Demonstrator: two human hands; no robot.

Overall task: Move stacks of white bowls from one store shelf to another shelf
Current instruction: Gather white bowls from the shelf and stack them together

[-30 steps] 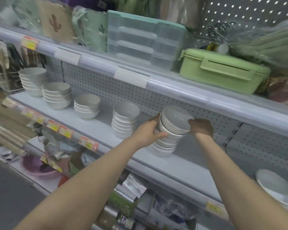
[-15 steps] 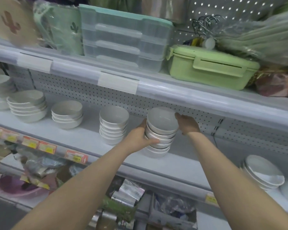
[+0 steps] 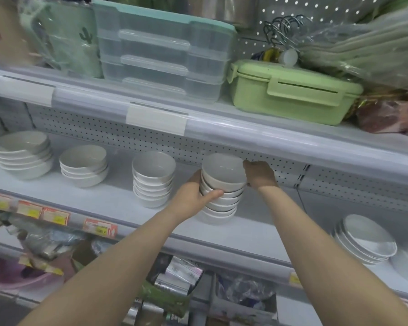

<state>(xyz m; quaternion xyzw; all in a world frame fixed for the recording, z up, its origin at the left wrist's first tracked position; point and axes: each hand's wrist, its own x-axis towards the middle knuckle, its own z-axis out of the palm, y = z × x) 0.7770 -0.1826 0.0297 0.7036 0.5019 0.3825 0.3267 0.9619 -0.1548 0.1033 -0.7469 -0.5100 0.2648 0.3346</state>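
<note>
The stack of white bowls (image 3: 222, 191) stands about midway along the middle shelf (image 3: 257, 229), nearer its back panel than its front edge, and whether the bottom bowl rests on the shelf or is just off it I cannot tell. The left hand (image 3: 189, 198) grasps the stack's left side at mid-height, thumb lying across the front. The right hand (image 3: 259, 174) holds the right side up at the top bowl, fingers curled against its rim. The main risk, as I judge it, is the uneven hold: one hand sits high and the other lower, so the bowls under the right hand have nothing bracing them and could slide out sideways once the stack tilts. The top bowl also sits close beneath the front lip of the upper shelf (image 3: 269, 140) (little room to spare, it seems), so a straight lift could knock the rim and jolt the column loose. Swinging left could clip the neighbouring stack (image 3: 152, 182) just beside it; the plates (image 3: 368, 241) toward the right end are well apart.
</note>
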